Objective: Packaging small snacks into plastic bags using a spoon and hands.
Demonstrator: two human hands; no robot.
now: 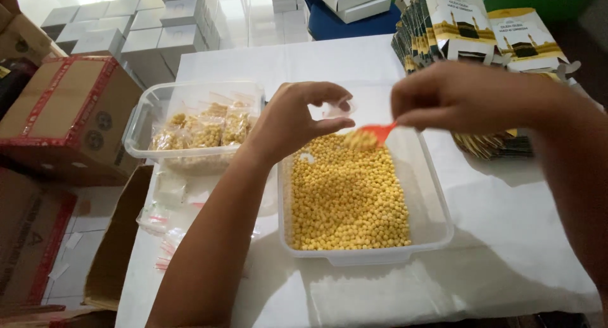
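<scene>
Partly done, by appearance: several filled pouches (pixel 202 133) already stacked in rear clear tub (pixel 142 122); large layer of yellow pellets (pixel 347 198) left in front clear tub (pixel 437 220). Left hand (pixel 288 122) pinching open small clear pouch (pixel 339 107) above front tub. Right hand (pixel 459 97) closed on red scoop (pixel 379 133), loaded with pellets, just beside pouch mouth. Pellets small, round, uniform, matte.

A single head-worn camera looks steeply down and forward over a white table (pixel 506 239), close enough that both forearms fill the lower frame. The left hand (pixel 294 119) and right hand (pixel 456 97) meet near centre, above a clear tub (pixel 437 233); boxes line the far edge.
</scene>
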